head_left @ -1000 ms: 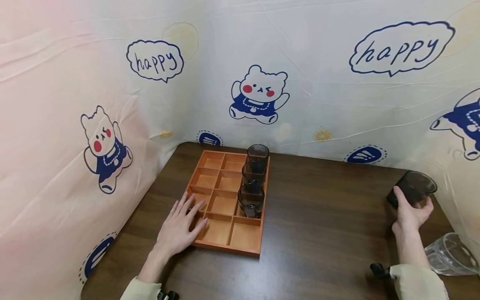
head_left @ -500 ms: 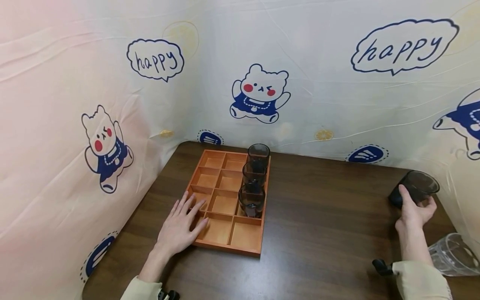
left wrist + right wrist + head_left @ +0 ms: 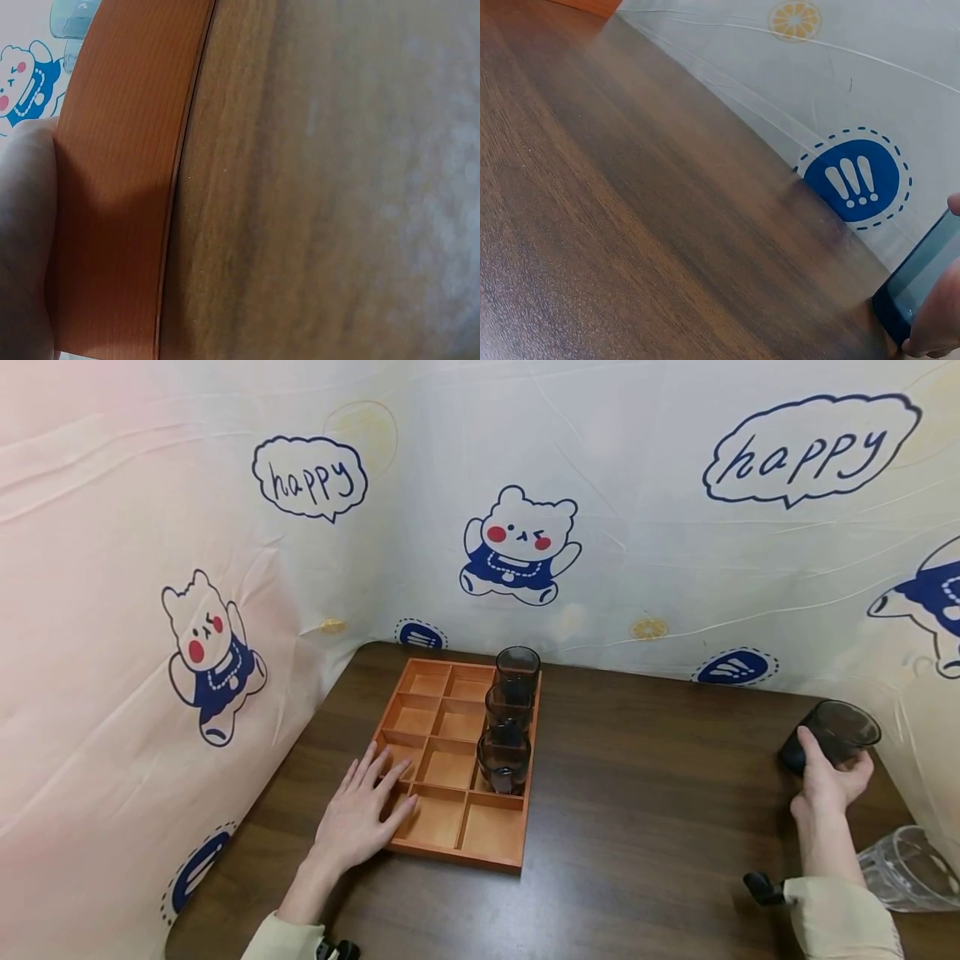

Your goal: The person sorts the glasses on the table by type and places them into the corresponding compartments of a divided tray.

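Note:
At the right end of the table my right hand (image 3: 828,789) grips a dark tinted glass (image 3: 846,727), thumb on its near side. In the right wrist view this glass (image 3: 928,262) has its base at the tabletop. My left hand (image 3: 356,814) rests with spread fingers on the left front edge of an orange-brown wooden compartment tray (image 3: 457,857). The left wrist view shows part of that hand (image 3: 26,240) against the tray's side wall (image 3: 124,180). Three dark glasses stand in the tray's right column, the nearest glass (image 3: 504,764) in the third row from the back.
A clear glass (image 3: 903,872) stands by the right forearm, near the table's right edge. The dark wood table (image 3: 637,793) stretches between tray and right hand. A printed cloth (image 3: 637,543) hangs behind and at the sides.
My right hand, still gripping the dark glass, has shifted very slightly right in the view, as has the clear glass. The left hand stays on the tray.

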Demonstrator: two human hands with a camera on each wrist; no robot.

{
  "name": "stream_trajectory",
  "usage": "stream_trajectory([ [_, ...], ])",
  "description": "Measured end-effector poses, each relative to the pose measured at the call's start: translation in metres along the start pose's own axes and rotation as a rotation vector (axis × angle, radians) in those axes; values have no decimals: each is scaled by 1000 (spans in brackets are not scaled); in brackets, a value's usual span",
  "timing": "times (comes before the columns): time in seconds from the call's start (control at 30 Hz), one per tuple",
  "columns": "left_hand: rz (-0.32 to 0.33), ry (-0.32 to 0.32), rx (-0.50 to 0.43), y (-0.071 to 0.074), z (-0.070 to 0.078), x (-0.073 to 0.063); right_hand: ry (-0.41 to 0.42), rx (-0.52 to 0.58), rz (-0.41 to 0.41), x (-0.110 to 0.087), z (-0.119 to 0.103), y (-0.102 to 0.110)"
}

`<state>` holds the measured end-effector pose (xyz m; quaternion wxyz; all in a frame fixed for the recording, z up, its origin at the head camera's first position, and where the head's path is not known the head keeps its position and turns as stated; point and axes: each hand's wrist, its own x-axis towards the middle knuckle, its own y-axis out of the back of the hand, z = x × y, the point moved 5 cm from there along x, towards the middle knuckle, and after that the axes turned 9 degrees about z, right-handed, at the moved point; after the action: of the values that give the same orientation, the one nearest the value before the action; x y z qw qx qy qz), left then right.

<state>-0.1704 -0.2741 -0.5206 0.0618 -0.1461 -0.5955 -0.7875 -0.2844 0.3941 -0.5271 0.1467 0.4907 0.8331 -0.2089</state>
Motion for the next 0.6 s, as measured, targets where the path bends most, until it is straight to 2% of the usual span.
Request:
stream_trajectory([
  [0.17,-5,6,-2,1,0,0,28,8,3,0,0,0],
  [0.43,-4,4,2,0,0,0,57,106,-26,1,0,-2],
  [0.6,-7,6,2,0,1,0,77,88,-33,0,-1,0],
])
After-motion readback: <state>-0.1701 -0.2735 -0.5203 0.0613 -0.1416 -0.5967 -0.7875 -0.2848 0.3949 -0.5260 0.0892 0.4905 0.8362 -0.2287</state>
